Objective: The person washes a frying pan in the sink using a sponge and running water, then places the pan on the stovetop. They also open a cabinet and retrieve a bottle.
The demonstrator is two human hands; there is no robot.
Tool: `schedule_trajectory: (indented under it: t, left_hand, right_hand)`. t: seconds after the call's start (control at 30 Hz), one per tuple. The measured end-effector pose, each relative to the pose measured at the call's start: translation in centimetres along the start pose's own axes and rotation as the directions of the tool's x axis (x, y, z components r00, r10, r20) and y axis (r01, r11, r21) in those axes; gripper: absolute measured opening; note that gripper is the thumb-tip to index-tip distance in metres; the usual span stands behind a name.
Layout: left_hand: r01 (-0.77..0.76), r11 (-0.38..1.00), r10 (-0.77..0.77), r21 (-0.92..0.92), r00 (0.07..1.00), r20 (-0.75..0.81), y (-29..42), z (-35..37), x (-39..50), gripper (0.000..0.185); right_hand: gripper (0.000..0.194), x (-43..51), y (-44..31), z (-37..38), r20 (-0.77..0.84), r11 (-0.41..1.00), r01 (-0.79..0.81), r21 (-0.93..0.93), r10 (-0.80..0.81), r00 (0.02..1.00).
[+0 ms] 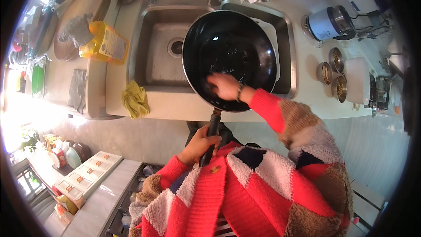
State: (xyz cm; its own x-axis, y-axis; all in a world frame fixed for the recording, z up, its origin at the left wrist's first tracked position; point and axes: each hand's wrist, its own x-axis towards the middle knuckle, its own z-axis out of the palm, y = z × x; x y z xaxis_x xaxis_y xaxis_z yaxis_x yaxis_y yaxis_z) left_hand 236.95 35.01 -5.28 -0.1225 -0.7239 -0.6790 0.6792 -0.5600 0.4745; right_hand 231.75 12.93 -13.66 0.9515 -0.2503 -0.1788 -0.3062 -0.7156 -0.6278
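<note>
A black wok (235, 56) with a wet, shiny inside sits over the double-bowl steel sink, covering the divider and much of the right bowl. My left hand (199, 146) is wrapped around its black handle (212, 138), which points toward my body. Inside the wok, on its near left wall, rests my right hand (225, 85), curled and blurred by motion. Whether it has a scrubber or cloth under the fingers is hidden. Past the wok's left rim, the left sink bowl (161, 49) shows its drain (176, 46).
At left are a yellow detergent bottle (105, 44), a round wooden board (98, 1), grey cloths (77, 89) and a yellow-green cloth (135, 99). A white board (273, 36) stands in the right bowl. Small metal bowls (340, 87) and an electric appliance (325, 23) occupy the right counter.
</note>
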Motion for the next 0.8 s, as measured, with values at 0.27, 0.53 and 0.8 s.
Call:
schedule_trajectory:
  t: [0.27,0.53,0.8]
  left_hand:
    - [0.047,0.99,-0.04,-0.132,0.997,0.06,-0.3,-0.7,0.1,0.019]
    - [0.028,0.999,-0.028,0.043,1.0,0.006,0.4,-0.4,0.1,0.019]
    - [-0.011,0.998,0.012,-0.054,1.0,0.018,-0.5,-0.3,0.0,0.018]
  right_hand:
    - [0.02,-1.8,11.0,-6.6,-0.138,0.653,-0.262,-0.71,0.235,0.962]
    - [0.017,10.6,5.5,-2.9,-0.424,0.937,-0.238,-0.257,0.112,0.899]
    - [0.026,-2.7,5.0,-3.2,0.257,0.879,-0.083,-0.47,0.226,0.94]
